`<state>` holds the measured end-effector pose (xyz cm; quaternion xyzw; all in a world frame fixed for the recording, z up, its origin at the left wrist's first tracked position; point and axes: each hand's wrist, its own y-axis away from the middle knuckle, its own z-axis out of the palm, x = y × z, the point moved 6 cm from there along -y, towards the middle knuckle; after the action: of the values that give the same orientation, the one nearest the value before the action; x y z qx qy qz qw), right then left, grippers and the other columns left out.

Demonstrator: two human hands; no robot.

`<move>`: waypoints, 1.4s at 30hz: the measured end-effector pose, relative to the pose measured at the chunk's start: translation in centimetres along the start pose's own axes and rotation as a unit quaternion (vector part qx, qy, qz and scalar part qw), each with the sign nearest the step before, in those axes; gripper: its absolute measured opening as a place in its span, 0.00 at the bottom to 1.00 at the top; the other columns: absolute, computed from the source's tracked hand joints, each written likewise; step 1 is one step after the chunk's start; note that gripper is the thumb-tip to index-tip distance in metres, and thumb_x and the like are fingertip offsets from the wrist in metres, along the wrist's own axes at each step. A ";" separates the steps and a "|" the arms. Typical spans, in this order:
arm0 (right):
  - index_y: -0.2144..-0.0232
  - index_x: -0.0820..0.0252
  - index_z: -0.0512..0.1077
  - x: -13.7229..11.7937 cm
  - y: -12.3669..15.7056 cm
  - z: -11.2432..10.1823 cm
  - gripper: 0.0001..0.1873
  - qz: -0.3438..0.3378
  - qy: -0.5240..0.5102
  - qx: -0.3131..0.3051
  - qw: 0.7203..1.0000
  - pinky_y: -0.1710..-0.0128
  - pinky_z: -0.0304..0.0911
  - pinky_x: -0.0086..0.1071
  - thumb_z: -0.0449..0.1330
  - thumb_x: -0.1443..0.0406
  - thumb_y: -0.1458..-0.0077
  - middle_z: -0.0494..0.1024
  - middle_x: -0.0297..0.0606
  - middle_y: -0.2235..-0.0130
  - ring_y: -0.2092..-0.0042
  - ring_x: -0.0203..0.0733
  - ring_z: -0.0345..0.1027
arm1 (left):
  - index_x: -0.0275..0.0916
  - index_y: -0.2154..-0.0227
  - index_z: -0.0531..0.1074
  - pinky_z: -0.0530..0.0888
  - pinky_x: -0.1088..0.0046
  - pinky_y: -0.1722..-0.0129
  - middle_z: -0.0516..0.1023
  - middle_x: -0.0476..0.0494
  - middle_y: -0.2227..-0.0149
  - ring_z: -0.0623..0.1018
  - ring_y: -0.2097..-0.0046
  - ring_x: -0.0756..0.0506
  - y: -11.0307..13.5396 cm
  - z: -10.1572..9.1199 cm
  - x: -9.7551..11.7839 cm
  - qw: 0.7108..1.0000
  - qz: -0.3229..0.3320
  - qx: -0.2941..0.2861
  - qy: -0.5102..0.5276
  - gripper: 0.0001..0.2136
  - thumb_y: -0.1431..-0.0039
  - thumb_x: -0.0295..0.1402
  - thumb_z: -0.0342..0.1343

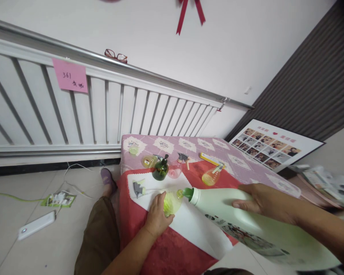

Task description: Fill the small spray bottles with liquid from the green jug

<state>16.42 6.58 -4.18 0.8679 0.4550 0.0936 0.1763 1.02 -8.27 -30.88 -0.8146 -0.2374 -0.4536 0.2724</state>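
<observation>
My left hand (157, 214) is closed round a small yellow-green spray bottle (172, 202) with no head on its neck. In my right hand (255, 198) a large pale green detergent bottle (220, 202) lies tilted, its green spout right at the small bottle's mouth. Whether liquid is flowing cannot be made out. A grey spray head (138, 189) with its tube lies on the white cloth (195, 225) left of the small bottle. Behind stand a dark green pump bottle (160, 170), a pink spray bottle (174, 171) and a yellow spray bottle (211, 178).
A yellow box (209, 158), a round yellowish container (149, 161) and a small pale green one (133, 149) sit farther back on the table (232, 162). A radiator (149, 110) runs behind. On the floor at left are a power strip (59, 199) and a white device (36, 225).
</observation>
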 end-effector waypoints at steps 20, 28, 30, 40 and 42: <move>0.69 0.59 0.69 0.2 -0.1 0.1 0.31 -0.001 0.039 -0.005 0.999 0.67 0.61 0.38 0.48 0.39 0.48 0.77 0.45 0.67 0.66 0.50 0.71 | 0.34 0.40 0.52 0.59 0.60 0.39 0.63 0.34 0.43 0.61 0.40 0.38 -0.1 0.2 -0.2 1.000 0.000 0.000 -0.006 0.38 0.56 0.30 0.59; 0.66 0.59 0.70 0.2 -0.2 0.0 0.31 0.004 0.035 -0.009 0.999 0.66 0.62 0.37 0.49 0.39 0.48 0.78 0.45 0.65 0.65 0.50 0.72 | 0.34 0.41 0.52 0.59 0.59 0.39 0.62 0.35 0.43 0.61 0.39 0.38 0.0 0.1 -0.1 1.000 0.003 -0.003 -0.002 0.37 0.56 0.30 0.59; 0.65 0.59 0.70 0.4 -0.2 0.1 0.31 0.003 0.035 -0.008 0.999 0.66 0.62 0.37 0.49 0.39 0.49 0.78 0.45 0.65 0.64 0.50 0.72 | 0.35 0.41 0.51 0.59 0.59 0.38 0.62 0.35 0.43 0.61 0.39 0.38 0.0 0.1 -0.2 1.000 0.003 -0.001 -0.002 0.38 0.56 0.30 0.59; 0.65 0.58 0.71 0.2 0.0 0.0 0.31 0.005 0.031 -0.007 0.999 0.67 0.62 0.36 0.49 0.39 0.49 0.79 0.44 0.65 0.65 0.50 0.72 | 0.35 0.40 0.51 0.59 0.59 0.39 0.62 0.35 0.42 0.61 0.39 0.38 0.0 0.2 -0.3 1.000 0.003 -0.002 0.004 0.38 0.56 0.30 0.59; 0.65 0.58 0.71 0.2 0.0 0.0 0.31 0.006 0.028 -0.011 1.000 0.67 0.62 0.36 0.49 0.39 0.49 0.79 0.44 0.65 0.64 0.50 0.73 | 0.35 0.40 0.51 0.59 0.59 0.39 0.62 0.35 0.43 0.61 0.40 0.38 0.0 0.2 -0.3 1.000 0.004 -0.001 0.005 0.38 0.56 0.30 0.59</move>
<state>16.52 6.70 -4.12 0.8657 0.4532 0.1244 0.1725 0.99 -8.14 -31.19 -0.8136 -0.2322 -0.4568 0.2748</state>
